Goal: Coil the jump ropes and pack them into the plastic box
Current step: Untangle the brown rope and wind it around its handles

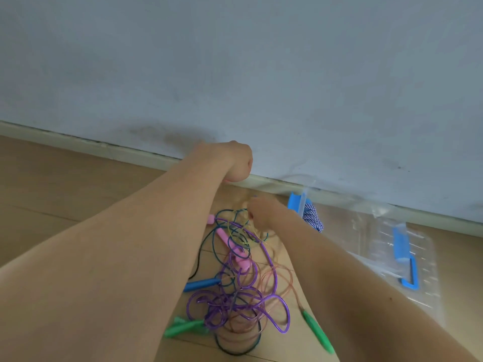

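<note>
Left grip (236, 160) is raised at centre frame before the skirting board (117, 150), clenched in a fist; whether it encloses anything cannot be told. Right grip (261, 212), just below and right of it, pinches thin strands at the top of the jump ropes (235, 296). These lie tangled on the wooden floor (65, 194) between both forearms, with pink, blue and green handles showing. At right lies the clear plastic box (376, 239) with blue fittings. A blue-and-white braided rope (312, 218) sits at its left end.
</note>
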